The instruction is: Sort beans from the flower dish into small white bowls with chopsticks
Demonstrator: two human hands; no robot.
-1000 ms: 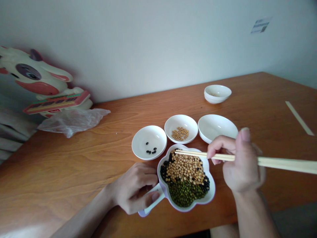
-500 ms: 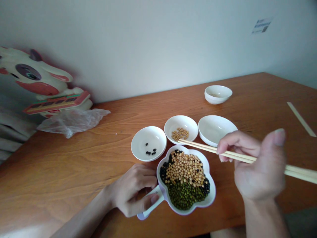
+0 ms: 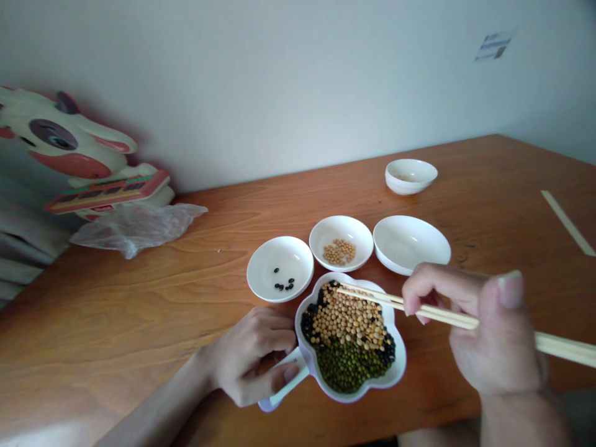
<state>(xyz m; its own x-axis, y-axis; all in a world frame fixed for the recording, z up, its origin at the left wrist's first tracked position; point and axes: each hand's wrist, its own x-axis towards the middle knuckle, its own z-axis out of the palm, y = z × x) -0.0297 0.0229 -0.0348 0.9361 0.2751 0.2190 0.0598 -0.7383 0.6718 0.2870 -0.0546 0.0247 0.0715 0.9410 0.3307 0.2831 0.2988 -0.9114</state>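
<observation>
R hand [image 3: 488, 335] grips pale wood sticks [image 3: 447, 316]; since the prev. frame, tips moved fr. mid bowl [image 3: 319, 241] rim to over the pan's [image 3: 399, 367] tan beans [image 3: 349, 313]. L hand [image 3: 256, 354] holds pan's handle [image 3: 285, 390], unchanged. Pan: petal-shaped, w/ small green beans [image 3: 351, 366], glossy black beans [image 3: 308, 323] too. Mid bowl: smooth, round, just behind pan.

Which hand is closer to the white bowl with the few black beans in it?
The left hand: it grips the dish handle just on the near side of the white bowl. The right hand is farther off, to the right, holding chopsticks over the dish.
</observation>
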